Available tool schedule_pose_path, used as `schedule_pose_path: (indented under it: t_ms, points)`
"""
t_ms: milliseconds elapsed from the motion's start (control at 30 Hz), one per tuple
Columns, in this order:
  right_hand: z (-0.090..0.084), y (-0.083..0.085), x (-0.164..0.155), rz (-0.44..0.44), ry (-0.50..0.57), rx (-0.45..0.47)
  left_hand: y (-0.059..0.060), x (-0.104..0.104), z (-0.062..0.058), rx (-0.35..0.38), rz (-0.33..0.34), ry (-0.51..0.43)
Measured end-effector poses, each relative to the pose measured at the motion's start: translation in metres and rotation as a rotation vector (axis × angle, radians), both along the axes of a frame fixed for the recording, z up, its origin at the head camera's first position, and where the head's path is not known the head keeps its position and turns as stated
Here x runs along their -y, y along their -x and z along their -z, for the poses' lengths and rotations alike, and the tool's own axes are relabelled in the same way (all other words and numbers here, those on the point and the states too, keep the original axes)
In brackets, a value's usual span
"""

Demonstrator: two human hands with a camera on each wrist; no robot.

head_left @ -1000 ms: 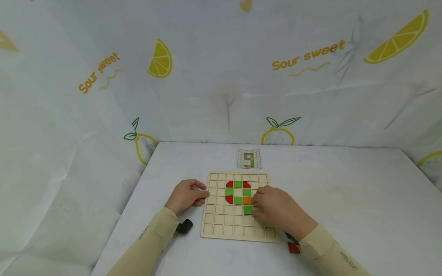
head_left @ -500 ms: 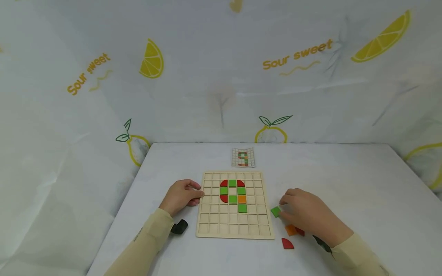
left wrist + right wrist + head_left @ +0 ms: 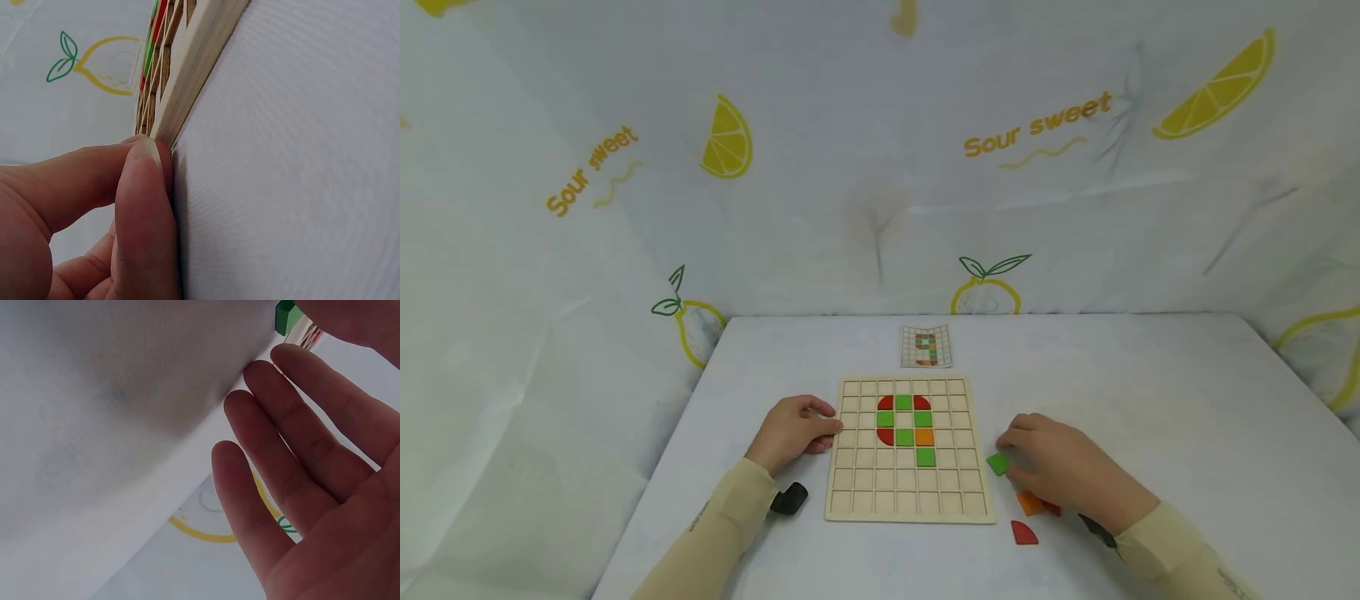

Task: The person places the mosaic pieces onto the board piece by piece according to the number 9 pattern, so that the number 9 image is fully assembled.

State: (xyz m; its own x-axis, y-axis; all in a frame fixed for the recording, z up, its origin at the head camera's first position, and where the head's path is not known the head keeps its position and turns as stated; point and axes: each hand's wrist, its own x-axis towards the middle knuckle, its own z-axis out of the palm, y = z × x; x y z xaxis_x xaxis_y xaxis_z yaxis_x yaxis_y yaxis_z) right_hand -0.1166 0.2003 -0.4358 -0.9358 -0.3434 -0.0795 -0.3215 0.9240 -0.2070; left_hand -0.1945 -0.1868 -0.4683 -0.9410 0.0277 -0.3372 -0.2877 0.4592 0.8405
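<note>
A pale wooden grid board (image 3: 906, 482) lies on the table, with red, green and orange tiles set in its squares. My left hand (image 3: 795, 431) is at the board's left edge. In the left wrist view, the thumb and index finger of my left hand (image 3: 94, 212) pinch that edge. To the right of the board, my right hand (image 3: 1052, 462) is beside a loose green square tile (image 3: 997, 463), thumb at the tile. Nearly straight fingers show on my right hand (image 3: 319, 450) in the right wrist view, where the green tile (image 3: 286, 317) is partly hidden behind the thumb.
An orange tile (image 3: 1030, 502) and a partly hidden red one lie below my right hand. Nearer me is a red quarter-round tile (image 3: 1024, 532). A printed pattern card (image 3: 926, 347) stands behind the board. Black wrist gear (image 3: 791, 499) shows by my left sleeve.
My right hand has moved from over the board to the loose tiles on the right, uncovering the board's right side. The left hand stays at the board's edge. The head view has shifted slightly.
</note>
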Motion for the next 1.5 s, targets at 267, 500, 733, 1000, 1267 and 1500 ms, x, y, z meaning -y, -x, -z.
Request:
schedule_pose_path:
  t_ms: [267, 500, 733, 1000, 1267, 1500]
  points:
    - [0.000, 0.001, 0.003, 0.003, 0.012, 0.016, -0.003, -0.001, -0.003, -0.011, 0.009, -0.005]
    - [0.001, 0.002, -0.001, -0.009, 0.012, -0.002, -0.004, 0.001, -0.002, -0.022, 0.007, -0.006]
    - [0.002, 0.005, -0.002, -0.027, 0.030, -0.014, -0.003, 0.004, -0.002, -0.016, 0.002, 0.000]
    - [-0.002, 0.005, 0.003, -0.038, 0.023, -0.026, -0.003, 0.002, -0.003, -0.020, 0.013, -0.005]
    - [-0.010, 0.007, 0.020, -0.085, 0.036, -0.066, -0.003, 0.000, -0.004, -0.014, 0.012, -0.011]
    - [-0.010, 0.010, 0.039, -0.174, 0.046, -0.121, -0.003, 0.000, -0.005, -0.016, 0.014, -0.018]
